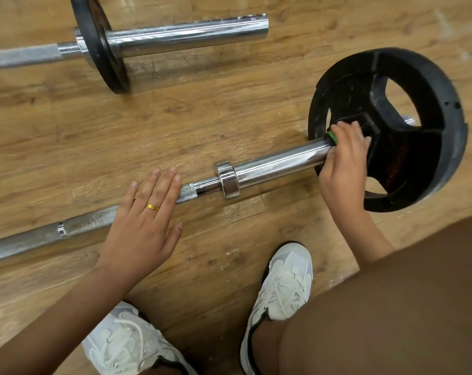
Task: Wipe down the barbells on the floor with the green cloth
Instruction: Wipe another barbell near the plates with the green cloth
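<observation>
1. Wood floor (229,112) all over, with the far barbell (186,33) and near barbell (278,161) both running off the left edge, so those ends are cut off.
2. Left hand (145,220) lies flat on the near barbell's knurled shaft, fingers straight and close together, thumb out.
3. Right hand (343,163) curls round the sleeve right against the plate (408,131), clamping the cloth (332,138). Only a green sliver peeks out.
</observation>
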Tool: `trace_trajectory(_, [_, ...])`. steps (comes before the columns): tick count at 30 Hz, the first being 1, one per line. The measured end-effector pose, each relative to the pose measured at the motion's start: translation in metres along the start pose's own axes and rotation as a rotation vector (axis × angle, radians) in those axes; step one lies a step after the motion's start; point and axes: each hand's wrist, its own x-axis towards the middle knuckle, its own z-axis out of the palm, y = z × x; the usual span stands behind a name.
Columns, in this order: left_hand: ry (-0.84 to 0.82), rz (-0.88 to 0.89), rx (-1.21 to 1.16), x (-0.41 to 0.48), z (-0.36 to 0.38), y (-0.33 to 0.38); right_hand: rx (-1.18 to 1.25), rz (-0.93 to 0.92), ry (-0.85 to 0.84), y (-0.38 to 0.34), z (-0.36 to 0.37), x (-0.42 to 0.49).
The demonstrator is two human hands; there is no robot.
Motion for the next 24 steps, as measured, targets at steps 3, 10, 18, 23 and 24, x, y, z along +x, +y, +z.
trace_trajectory(3, [0.003, -0.002, 0.000, 0.001, 0.000, 0.000, 0.021, 0.032, 0.037, -0.006, 0.001, 0.003])
trace_trajectory(10, [0.000, -0.002, 0.016, 0.003, -0.002, -0.001, -0.002, -0.251, -0.147, -0.037, 0.007, -0.008])
trace_trajectory(18, [0.012, -0.023, 0.034, 0.003, 0.001, 0.002, 0.050, -0.082, -0.068, -0.051, 0.010, -0.016])
trace_trajectory(23, [0.021, 0.005, 0.041, 0.004, 0.000, 0.001, 0.151, -0.329, -0.240, -0.108, 0.036, -0.061])
trace_trajectory(24, [0.023, 0.009, 0.044, 0.004, -0.001, 0.000, 0.155, -0.367, -0.246, -0.107, 0.035, -0.061])
